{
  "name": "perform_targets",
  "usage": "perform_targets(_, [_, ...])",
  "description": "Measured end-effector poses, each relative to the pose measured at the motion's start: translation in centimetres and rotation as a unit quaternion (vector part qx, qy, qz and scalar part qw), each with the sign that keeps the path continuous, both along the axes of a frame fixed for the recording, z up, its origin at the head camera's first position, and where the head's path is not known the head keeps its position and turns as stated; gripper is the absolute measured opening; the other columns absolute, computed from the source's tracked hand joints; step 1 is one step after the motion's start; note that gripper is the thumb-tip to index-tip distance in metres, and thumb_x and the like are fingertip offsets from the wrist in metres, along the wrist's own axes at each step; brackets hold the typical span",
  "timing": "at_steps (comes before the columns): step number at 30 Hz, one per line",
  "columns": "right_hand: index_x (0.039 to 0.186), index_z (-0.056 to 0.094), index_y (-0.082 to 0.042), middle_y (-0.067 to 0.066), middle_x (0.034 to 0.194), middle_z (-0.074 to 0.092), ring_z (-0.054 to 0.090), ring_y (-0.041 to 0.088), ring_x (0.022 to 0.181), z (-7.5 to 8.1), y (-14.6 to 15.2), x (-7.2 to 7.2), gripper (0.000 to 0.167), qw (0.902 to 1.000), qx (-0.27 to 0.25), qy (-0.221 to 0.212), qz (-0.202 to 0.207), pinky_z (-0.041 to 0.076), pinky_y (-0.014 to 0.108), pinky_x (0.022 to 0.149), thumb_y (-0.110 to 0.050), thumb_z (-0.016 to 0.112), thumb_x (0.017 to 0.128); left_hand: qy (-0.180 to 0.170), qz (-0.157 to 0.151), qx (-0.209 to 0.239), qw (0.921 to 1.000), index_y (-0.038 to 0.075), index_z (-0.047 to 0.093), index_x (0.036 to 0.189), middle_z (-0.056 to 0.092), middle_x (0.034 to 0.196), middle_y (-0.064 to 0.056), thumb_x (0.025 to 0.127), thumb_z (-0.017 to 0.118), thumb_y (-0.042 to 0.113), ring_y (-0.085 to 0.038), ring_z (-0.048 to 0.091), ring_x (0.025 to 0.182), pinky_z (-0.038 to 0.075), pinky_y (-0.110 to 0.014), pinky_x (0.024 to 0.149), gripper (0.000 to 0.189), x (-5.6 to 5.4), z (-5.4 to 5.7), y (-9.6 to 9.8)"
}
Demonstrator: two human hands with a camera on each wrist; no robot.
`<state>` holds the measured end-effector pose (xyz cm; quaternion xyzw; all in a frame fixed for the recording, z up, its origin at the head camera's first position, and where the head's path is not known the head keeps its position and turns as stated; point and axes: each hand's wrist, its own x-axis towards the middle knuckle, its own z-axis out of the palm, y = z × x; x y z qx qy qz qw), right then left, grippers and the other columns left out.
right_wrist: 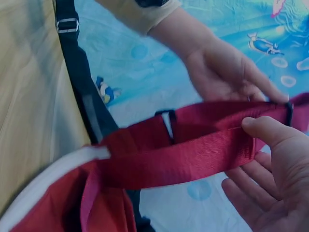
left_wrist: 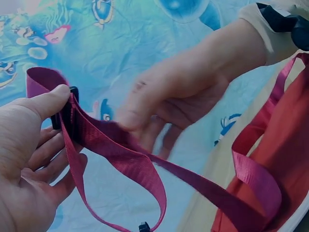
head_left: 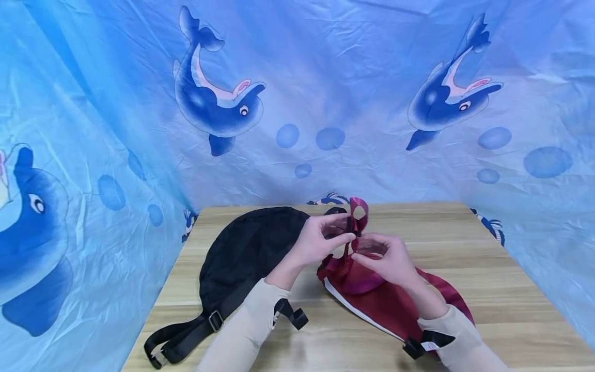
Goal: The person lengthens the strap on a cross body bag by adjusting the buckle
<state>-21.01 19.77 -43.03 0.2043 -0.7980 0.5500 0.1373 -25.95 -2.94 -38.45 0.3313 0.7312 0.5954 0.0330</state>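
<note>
Above a red bag [head_left: 386, 305], both hands hold its magenta webbing strap [left_wrist: 130, 164], which rises in a loop. My left hand [head_left: 321, 237] pinches the strap at a black slider buckle [left_wrist: 73, 116], thumb laid against the buckle's edge. Just to the right, my right hand [head_left: 388, 258] grips the webbing between thumb and fingers, close below the buckle in the head view. In the right wrist view the right thumb [right_wrist: 265, 128] presses on the flat strap. Another small black fitting [right_wrist: 166, 114] sits further along the strap, toward the bag.
A black bag [head_left: 251, 253] lies on the left of the wooden table [head_left: 516, 289], its strap with a metal buckle [head_left: 216, 320] trailing toward the front left edge. White trim [head_left: 358, 310] runs along the red bag's edge. Blue dolphin-print sheeting [head_left: 307, 93] surrounds the table's back and sides.
</note>
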Motion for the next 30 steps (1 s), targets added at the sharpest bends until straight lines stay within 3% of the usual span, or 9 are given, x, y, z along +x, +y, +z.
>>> perform_targets(4, [0.12, 0.077, 0.0, 0.018, 0.111, 0.081, 0.08, 0.012, 0.096, -0.4, 0.8, -0.1, 0.035, 0.9988, 0.045, -0.018, -0.005, 0.064, 0.022, 0.085, -0.002, 0.087, 0.086, -0.001, 0.013, 0.02, 0.9997, 0.009, 0.07, 0.141, 0.078, 0.127, -0.013, 0.099, 0.078, 0.017, -0.024, 0.078, 0.11, 0.063, -0.035, 0.1, 0.044, -0.1, -0.1, 0.0])
perform_targets(8, [0.123, 0.075, -0.008, 0.012, 0.115, 0.081, 0.079, 0.016, 0.102, -0.1, 0.5, 0.0, 0.041, 0.9966, 0.079, -0.022, -0.005, 0.064, 0.024, 0.09, -0.01, 0.09, 0.086, 0.0, 0.006, 0.0, 1.0, 0.01, 0.069, 0.141, 0.077, 0.131, -0.01, 0.098, 0.079, 0.019, -0.023, 0.077, 0.112, 0.062, -0.033, 0.102, 0.046, 0.2, -0.4, 0.1])
perform_targets(14, [0.113, 0.08, -0.01, 0.007, 0.103, 0.083, 0.079, 0.01, 0.095, 0.3, -0.5, 0.1, 0.031, 0.9976, 0.064, 0.005, -0.023, 0.062, 0.02, 0.09, -0.01, 0.091, 0.084, 0.003, 0.001, -0.007, 1.0, 0.01, 0.069, 0.141, 0.077, 0.131, -0.01, 0.097, 0.08, 0.018, -0.023, 0.076, 0.113, 0.062, -0.03, 0.101, 0.046, 0.6, -0.4, 0.4])
perform_targets(21, [0.122, 0.079, -0.009, 0.008, 0.114, 0.082, 0.076, 0.001, 0.1, -0.3, 0.4, 0.2, 0.04, 0.9938, 0.1, -0.027, -0.041, 0.058, 0.014, 0.09, -0.016, 0.092, 0.085, 0.001, 0.013, -0.003, 0.9999, 0.008, 0.068, 0.142, 0.077, 0.13, -0.013, 0.097, 0.079, 0.019, -0.027, 0.077, 0.112, 0.063, -0.046, 0.1, 0.047, 0.3, -0.3, 0.1])
perform_targets(26, [0.116, 0.079, -0.011, 0.008, 0.108, 0.083, 0.077, 0.006, 0.098, 0.1, 0.0, -0.1, 0.032, 0.9966, 0.076, -0.008, -0.032, 0.06, 0.016, 0.092, -0.015, 0.091, 0.086, 0.008, 0.0, -0.004, 1.0, 0.007, 0.069, 0.141, 0.077, 0.128, -0.015, 0.097, 0.08, 0.018, -0.027, 0.077, 0.11, 0.062, -0.047, 0.103, 0.047, 0.1, -0.4, 0.2])
perform_targets(30, [0.117, 0.081, -0.009, 0.008, 0.11, 0.083, 0.079, 0.009, 0.099, 0.0, 0.2, -0.1, 0.035, 0.9934, 0.105, -0.011, -0.043, 0.061, 0.017, 0.09, -0.019, 0.092, 0.086, 0.013, 0.01, 0.009, 0.9998, 0.009, 0.069, 0.142, 0.077, 0.129, -0.012, 0.098, 0.079, 0.017, -0.025, 0.076, 0.111, 0.061, -0.043, 0.105, 0.046, 0.0, -0.3, 0.1])
